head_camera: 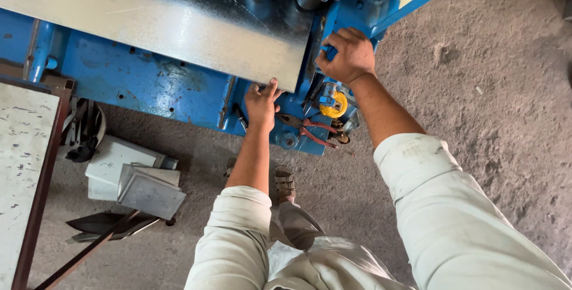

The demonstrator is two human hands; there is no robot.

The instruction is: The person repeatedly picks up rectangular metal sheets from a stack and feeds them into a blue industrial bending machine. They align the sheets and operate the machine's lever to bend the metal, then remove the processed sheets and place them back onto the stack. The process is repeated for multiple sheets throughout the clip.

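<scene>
A large flat sheet of grey metal (161, 19) lies on a blue machine (131, 78). My left hand (262, 104) grips the sheet's near right corner, thumb on top of the edge. My right hand (348, 56) is closed around a blue part of the machine at the sheet's right end. Just below my hands, on a ledge of the machine, lie red-handled pliers (310, 129) and a yellow tape measure (335, 105). My sandalled foot (284, 184) stands on the floor under my left arm.
A stack of cut grey metal pieces (140, 183) lies on the dirt floor at lower left, with dark offcuts (104, 224) beside it. A rust-framed table with a speckled white top (24, 165) stands at the left edge. Rough bare floor (500, 117) extends to the right.
</scene>
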